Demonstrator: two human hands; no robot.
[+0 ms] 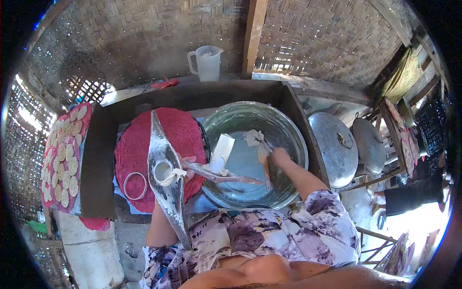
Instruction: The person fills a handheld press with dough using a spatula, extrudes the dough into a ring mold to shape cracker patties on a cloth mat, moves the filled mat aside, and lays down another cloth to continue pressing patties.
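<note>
My left hand (pixel 189 166) is mostly behind a long wooden press (pixel 169 200) with a round hole, its fingers wrapped round it. Pale dough sits in and on the rim of that hole. A second wooden piece (pixel 226 178) with a white cylinder (pixel 222 153) reaches over the metal basin (pixel 298 144). Inside the basin, my right hand (pixel 279 157) is closed round the handle of a small tool, with a lump of dough (pixel 253 138) at its tip. Behind the press lies a round tray with red cloth (pixel 139 130), bearing a pale ring (pixel 135 186).
A plastic jug (pixel 209 63) stands behind the dark wooden trough wall (pixel 240 89). Round dough pieces cover a red cloth (pixel 62 164) at the left. Large metal lids (pixel 332 149) are at the right. A person's leg (pixel 409 197) shows at the far right.
</note>
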